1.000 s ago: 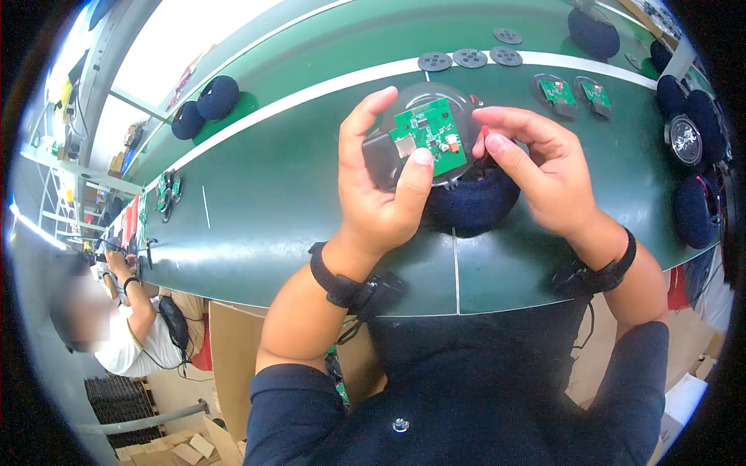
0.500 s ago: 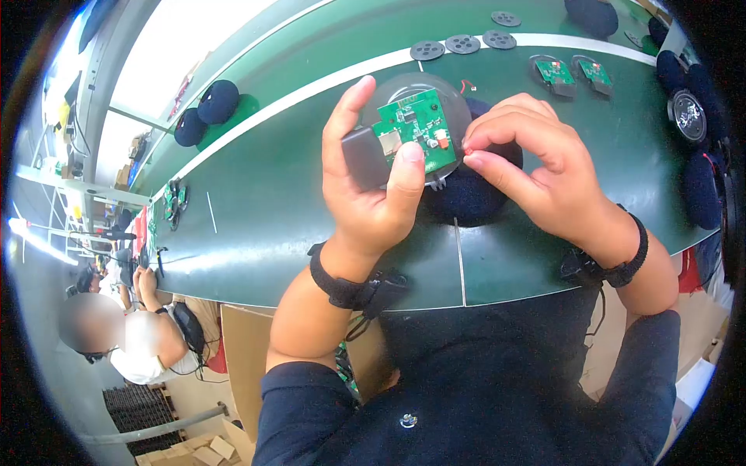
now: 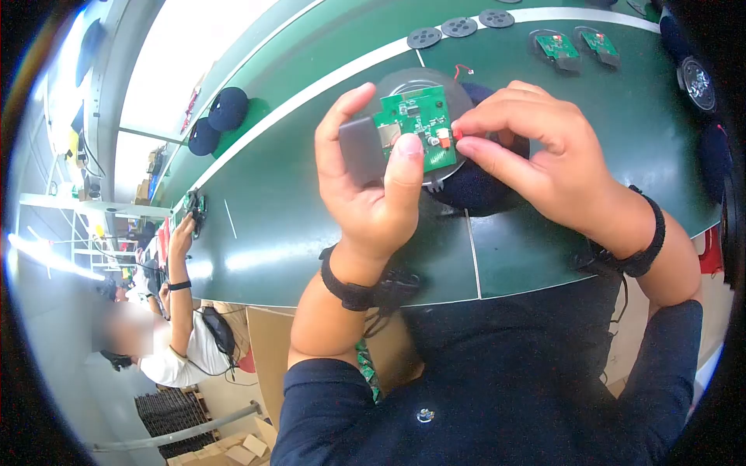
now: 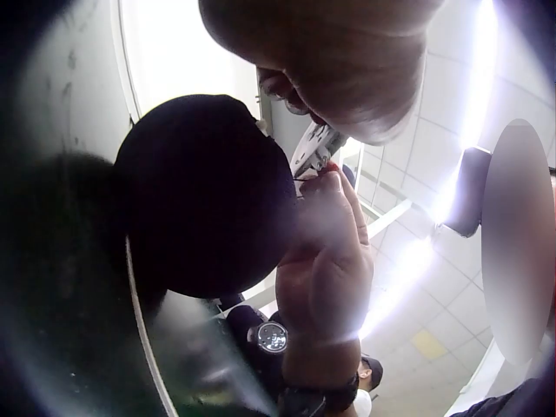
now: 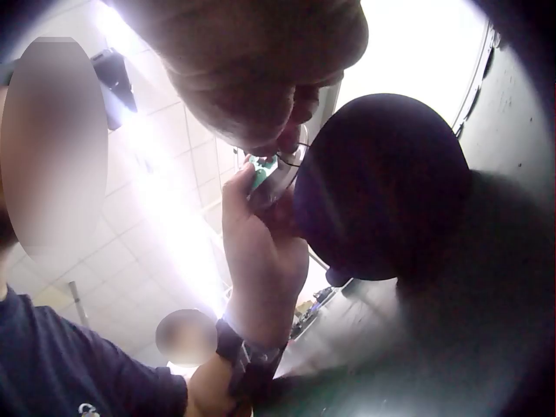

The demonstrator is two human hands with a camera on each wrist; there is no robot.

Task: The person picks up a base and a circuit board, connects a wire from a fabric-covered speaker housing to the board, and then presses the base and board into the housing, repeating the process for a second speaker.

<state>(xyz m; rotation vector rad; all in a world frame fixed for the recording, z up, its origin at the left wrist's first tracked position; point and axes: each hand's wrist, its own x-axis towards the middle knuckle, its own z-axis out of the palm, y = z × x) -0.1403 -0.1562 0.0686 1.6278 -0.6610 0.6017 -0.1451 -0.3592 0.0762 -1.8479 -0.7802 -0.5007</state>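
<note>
My left hand holds a round grey translucent cover with a green circuit board on it, the thumb lying over the board's lower edge. A dark rectangular block sticks out beside the palm. My right hand pinches a small red plug between thumb and forefinger, right at the connector on the board's right edge. Behind and below is a dark blue fabric-covered round body, partly hidden by the hands. It looms as a dark ball in the left wrist view.
Grey perforated discs line the back of the green table. Two more board assemblies lie at the back right. Blue round bodies stand at the far left, and a speaker at the right. Another person sits at the left.
My right hand has brought the red plug leftward to the board's connector. The left hand keeps its hold on the cover. At the left, the other person's arm has reached out to boards on the table.
</note>
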